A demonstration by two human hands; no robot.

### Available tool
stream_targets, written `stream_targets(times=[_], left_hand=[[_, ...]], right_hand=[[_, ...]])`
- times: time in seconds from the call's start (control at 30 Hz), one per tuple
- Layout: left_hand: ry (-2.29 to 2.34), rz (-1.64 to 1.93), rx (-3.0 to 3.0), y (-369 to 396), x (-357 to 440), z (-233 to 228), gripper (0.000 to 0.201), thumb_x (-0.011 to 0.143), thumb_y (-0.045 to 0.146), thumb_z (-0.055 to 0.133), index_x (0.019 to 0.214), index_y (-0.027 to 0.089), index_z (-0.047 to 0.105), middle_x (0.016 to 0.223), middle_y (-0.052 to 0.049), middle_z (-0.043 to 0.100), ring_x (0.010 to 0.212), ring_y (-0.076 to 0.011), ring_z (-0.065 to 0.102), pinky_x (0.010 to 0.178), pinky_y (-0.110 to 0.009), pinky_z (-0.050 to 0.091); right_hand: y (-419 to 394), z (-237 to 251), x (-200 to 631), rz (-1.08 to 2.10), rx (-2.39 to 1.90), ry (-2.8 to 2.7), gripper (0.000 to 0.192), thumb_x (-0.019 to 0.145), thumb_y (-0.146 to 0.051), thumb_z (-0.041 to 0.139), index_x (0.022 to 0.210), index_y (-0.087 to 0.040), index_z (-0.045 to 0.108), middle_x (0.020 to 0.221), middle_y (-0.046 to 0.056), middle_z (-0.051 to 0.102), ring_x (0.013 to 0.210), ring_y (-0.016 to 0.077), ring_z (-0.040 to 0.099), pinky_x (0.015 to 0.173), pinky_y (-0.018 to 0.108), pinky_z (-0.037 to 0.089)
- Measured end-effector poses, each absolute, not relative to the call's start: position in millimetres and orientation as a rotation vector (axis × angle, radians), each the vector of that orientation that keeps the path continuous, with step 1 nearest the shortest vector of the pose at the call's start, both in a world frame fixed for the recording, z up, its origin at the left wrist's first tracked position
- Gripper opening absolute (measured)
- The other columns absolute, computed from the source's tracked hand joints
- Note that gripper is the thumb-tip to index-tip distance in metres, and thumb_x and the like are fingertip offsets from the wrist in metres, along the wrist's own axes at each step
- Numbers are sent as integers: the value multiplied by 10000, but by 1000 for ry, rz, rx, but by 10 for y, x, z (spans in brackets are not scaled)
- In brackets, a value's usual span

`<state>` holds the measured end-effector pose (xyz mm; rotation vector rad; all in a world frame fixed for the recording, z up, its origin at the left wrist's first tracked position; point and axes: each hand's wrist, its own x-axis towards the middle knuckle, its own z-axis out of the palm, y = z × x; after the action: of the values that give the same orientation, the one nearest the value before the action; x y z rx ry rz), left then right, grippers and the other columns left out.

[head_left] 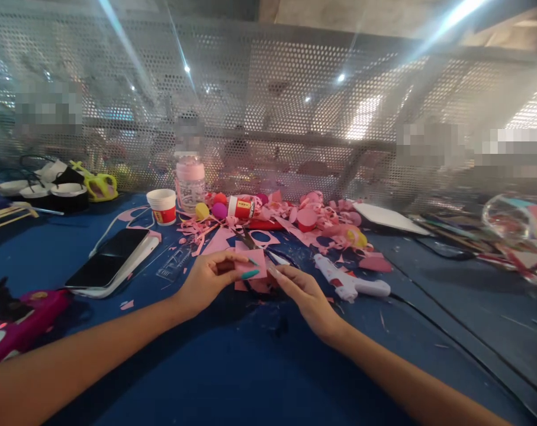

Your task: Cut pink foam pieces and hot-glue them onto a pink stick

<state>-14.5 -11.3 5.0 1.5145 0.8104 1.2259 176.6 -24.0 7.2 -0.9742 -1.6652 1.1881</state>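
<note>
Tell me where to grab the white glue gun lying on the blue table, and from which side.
Probably best to grip the glue gun by its thick handle end at the right, coming from above. It lies flat on the blue table, nozzle toward the pink scraps, and the handle side looks clear.

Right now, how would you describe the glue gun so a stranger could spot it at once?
Start at the blue table and find the heap of pink paper scraps near its far edge. Just right of the right hand lies the glue gun, flat on its side. It is the only white, pistol-shaped tool there.
</note>
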Motion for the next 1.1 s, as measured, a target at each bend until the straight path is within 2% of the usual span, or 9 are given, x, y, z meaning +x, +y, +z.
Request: stream_targets(times=[0.1, 0.17, 0.27, 0.37, 0.5, 0.57, 0.77, 0.93, 1.1], left_hand=[[760, 1191, 1470, -106, -159, 45, 295, 637, 244, 691, 909, 152, 625, 935, -54, 677, 858, -203, 629, 765, -327, 509], [726, 1190, 1486, -100, -177, 37, 315, 664, 311, 668, 938, 160, 628, 978, -59, 663, 910, -212, 608, 799, -336, 488], [703, 1195, 1590, -97, -214, 22, 408, 768, 480, 494, 988, 168, 635, 1056, -73, 631, 1033, -233, 540, 911, -375, 403], [691, 1181, 1700, -111, -247, 11, 501, 819, 541, 325, 1056, 208, 615, 1155, -58, 578, 1171, -235, 418, 1013, -410, 268], [715, 1098, 1842, -145, -259, 42, 521, 824, 558, 255, 1154, 271, 539, 1269, -11, 482, 1287, -221, 222, 1063, -443, 92], [701, 1045, 1898, -158, -252, 74, 518, 819, 563, 260, 1174, 286, 517, 1268, -2, 482, 1297, -223, 194, 1063, -458, 50], [661, 1062, 1957, -149, -217, 115, 405, 824, 487, 370, 1115, 287, 568, 1149, -27, 578, 1218, -246, 351, 1034, -479, 191], [672, 1227, 1740, -96, -177, 53, 262, 738, 286, 598, 992, 226, 622, 1194, -61, 514, 1169, -232, 406, 981, -409, 322], [726, 1156, 1679, -64, -142, 12, 180, 663, 250, 670, 825, 178, 641, 915, -46, 601, 887, -181, 566, 808, -344, 468]], right_hand=[[-233, 7, 1814, 1196, -972, -1477, 329, 717, -503, 544, 875, -232, 642, 985, 25, 622, 961, 198, 526, 864, 326, 386], [-221, -16, 1830, 1226, -943, -1436, 316, 717, -487, 556, 895, -243, 649, 1002, 28, 627, 994, 207, 522, 887, 342, 377], [-206, 4, 1818, 1370, -866, -1521, 266, 774, -397, 524, 919, -209, 644, 926, 48, 650, 896, 199, 573, 835, 340, 415], [-201, 35, 1792, 1383, -865, -1480, 212, 766, -338, 551, 890, -189, 638, 872, 43, 652, 817, 172, 588, 774, 298, 436], [-214, 52, 1765, 1395, -854, -1393, 186, 725, -330, 597, 845, -191, 627, 851, 36, 641, 782, 154, 585, 742, 276, 445], [-221, 59, 1754, 1382, -858, -1340, 193, 711, -337, 611, 847, -201, 619, 846, 30, 637, 762, 145, 586, 737, 276, 455], [-198, 63, 1752, 1286, -874, -1305, 218, 694, -341, 625, 869, -212, 602, 845, 13, 620, 773, 128, 580, 763, 278, 464], [-194, 126, 1778, 1203, -963, -1468, 222, 691, -360, 609, 848, -202, 612, 791, 15, 628, 723, 136, 580, 703, 276, 472], [-201, 144, 1798, 1164, -975, -1580, 255, 692, -383, 595, 879, -210, 612, 823, 27, 642, 756, 165, 589, 689, 299, 474]])
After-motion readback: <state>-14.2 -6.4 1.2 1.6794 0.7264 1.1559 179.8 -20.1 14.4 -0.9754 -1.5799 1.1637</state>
